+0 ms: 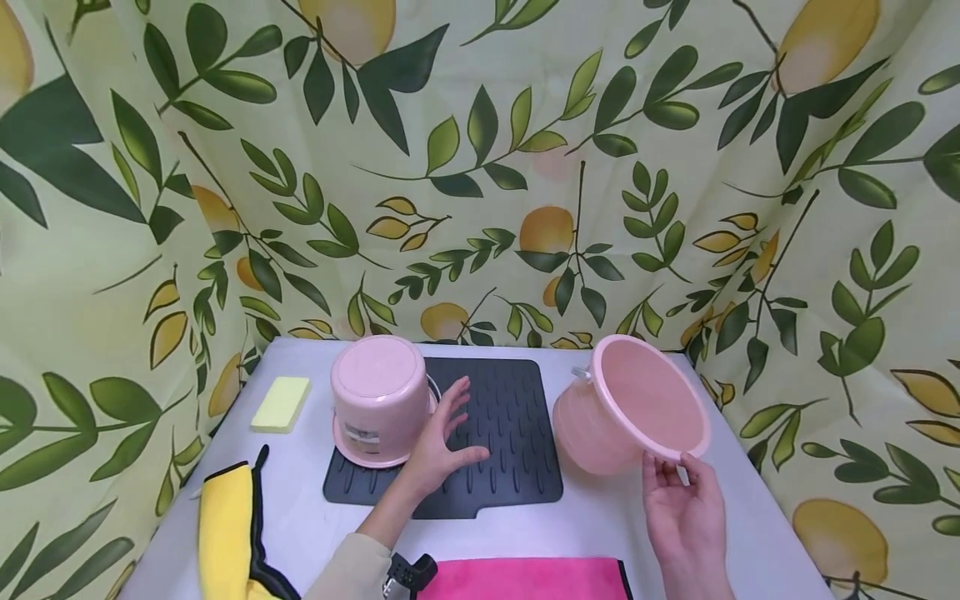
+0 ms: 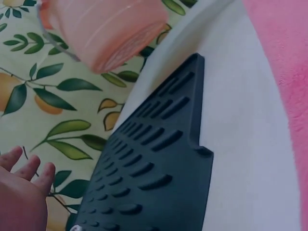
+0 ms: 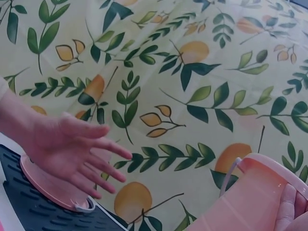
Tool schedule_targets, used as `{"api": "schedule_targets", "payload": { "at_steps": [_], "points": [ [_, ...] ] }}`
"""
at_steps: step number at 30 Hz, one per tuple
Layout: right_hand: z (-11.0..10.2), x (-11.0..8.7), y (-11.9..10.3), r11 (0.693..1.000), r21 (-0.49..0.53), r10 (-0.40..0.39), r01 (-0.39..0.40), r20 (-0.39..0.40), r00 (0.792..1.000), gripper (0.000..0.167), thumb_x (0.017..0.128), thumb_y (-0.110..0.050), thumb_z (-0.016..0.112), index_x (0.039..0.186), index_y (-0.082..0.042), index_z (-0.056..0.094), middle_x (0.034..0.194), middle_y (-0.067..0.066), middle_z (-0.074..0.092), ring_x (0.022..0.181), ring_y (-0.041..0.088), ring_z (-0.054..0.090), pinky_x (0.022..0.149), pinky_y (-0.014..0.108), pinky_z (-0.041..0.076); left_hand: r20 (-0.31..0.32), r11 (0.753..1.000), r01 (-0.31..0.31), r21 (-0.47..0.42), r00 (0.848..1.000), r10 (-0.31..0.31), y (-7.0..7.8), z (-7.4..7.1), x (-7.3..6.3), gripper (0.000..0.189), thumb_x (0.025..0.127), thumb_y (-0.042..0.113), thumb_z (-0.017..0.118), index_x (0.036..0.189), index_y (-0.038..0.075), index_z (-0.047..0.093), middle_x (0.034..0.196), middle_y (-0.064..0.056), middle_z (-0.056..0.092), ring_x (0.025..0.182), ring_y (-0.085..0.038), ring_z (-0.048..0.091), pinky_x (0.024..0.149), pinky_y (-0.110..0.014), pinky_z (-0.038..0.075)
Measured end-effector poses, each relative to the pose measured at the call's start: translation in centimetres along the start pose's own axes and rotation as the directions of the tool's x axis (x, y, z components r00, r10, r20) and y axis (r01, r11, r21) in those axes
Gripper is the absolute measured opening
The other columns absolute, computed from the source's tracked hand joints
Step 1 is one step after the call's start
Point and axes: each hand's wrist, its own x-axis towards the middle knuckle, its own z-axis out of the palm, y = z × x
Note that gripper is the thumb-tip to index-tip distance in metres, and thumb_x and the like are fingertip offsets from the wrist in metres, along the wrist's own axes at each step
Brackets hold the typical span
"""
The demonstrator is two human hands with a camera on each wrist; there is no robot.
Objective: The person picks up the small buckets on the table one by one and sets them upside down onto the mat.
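My right hand (image 1: 684, 508) pinches the rim of a pink bucket (image 1: 592, 425) at the right, thumb at the lip. The bucket tilts with its mouth toward the upper right. In the right wrist view its handle (image 3: 230, 175) hangs from the rim, beside the fingers (image 3: 287, 204). My left hand (image 1: 438, 446) has its fingers spread and holds nothing. It is just right of a second pink bucket (image 1: 378, 392), which stands upside down on a black ridged drying mat (image 1: 495, 433). The left wrist view shows the tilted bucket's ribbed base (image 2: 132, 50).
A pale yellow sponge (image 1: 281, 404) lies at the table's left. Nearer are a yellow cloth with black edging (image 1: 225, 525) and a bright pink cloth (image 1: 525, 579) at the front. Lemon-patterned curtains (image 1: 487, 208) enclose the white table (image 1: 600, 533) at the back and sides.
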Motion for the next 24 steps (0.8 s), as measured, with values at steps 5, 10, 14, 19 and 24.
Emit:
{"api": "schedule_targets", "payload": {
  "at_steps": [5, 10, 14, 19, 24],
  "points": [
    [-0.3, -0.6, 0.2, 1.000, 0.009, 0.024, -0.024, 0.040, 0.999, 0.035, 0.113, -0.011, 0.053, 0.146, -0.017, 0.041, 0.108, 0.008, 0.051, 0.096, 0.019, 0.061, 0.103, 0.028, 0.054, 0.023, 0.999, 0.003, -0.036, 1.000, -0.002, -0.3, 0.8, -0.4, 0.110, 0.089, 0.049, 0.090, 0.173, 0.018, 0.026, 0.175, -0.010, 0.031, 0.159, -0.037, 0.030, 0.125, -0.059, 0.032],
    [-0.7, -0.8, 0.3, 0.996, 0.070, 0.052, -0.058, 0.086, 0.995, 0.022, 0.113, -0.008, 0.053, 0.134, -0.011, 0.050, 0.109, 0.010, 0.051, 0.096, 0.022, 0.062, 0.104, 0.028, 0.054, 0.042, 0.999, 0.021, -0.047, 0.999, -0.019, -0.4, 1.7, -0.3, 0.111, 0.088, 0.045, 0.091, 0.173, 0.019, 0.025, 0.175, -0.009, 0.030, 0.159, -0.040, 0.029, 0.125, -0.057, 0.032],
    [-0.4, -0.9, 0.7, 0.994, 0.089, 0.062, -0.071, 0.094, 0.994, 0.021, 0.112, -0.007, 0.054, 0.132, -0.010, 0.050, 0.112, 0.010, 0.050, 0.094, 0.023, 0.062, 0.102, 0.028, 0.055, 0.060, 0.996, 0.031, -0.084, 0.998, -0.026, -0.7, 2.1, -0.1, 0.113, 0.089, 0.046, 0.091, 0.173, 0.016, 0.022, 0.176, -0.010, 0.028, 0.160, -0.040, 0.027, 0.126, -0.057, 0.031],
    [0.3, -1.1, 1.5, 0.990, 0.100, 0.090, -0.102, 0.114, 0.989, 0.015, 0.111, -0.005, 0.055, 0.125, -0.007, 0.052, 0.111, 0.011, 0.049, 0.093, 0.023, 0.061, 0.101, 0.029, 0.055, 0.068, 0.988, 0.015, -0.157, 0.998, -0.004, -1.3, 2.3, 0.0, 0.113, 0.091, 0.046, 0.089, 0.174, 0.012, 0.020, 0.176, -0.014, 0.027, 0.161, -0.038, 0.026, 0.126, -0.057, 0.030],
    [0.7, -1.4, 2.2, 0.982, 0.124, 0.127, -0.145, 0.141, 0.982, 0.012, 0.110, -0.004, 0.055, 0.122, -0.005, 0.051, 0.112, 0.011, 0.049, 0.093, 0.023, 0.061, 0.101, 0.029, 0.056, 0.073, 0.971, 0.040, -0.238, 0.997, -0.023, -1.8, 2.4, 0.0, 0.114, 0.092, 0.045, 0.088, 0.174, 0.011, 0.016, 0.177, -0.017, 0.023, 0.162, -0.041, 0.021, 0.126, -0.060, 0.028]
  ]
}}
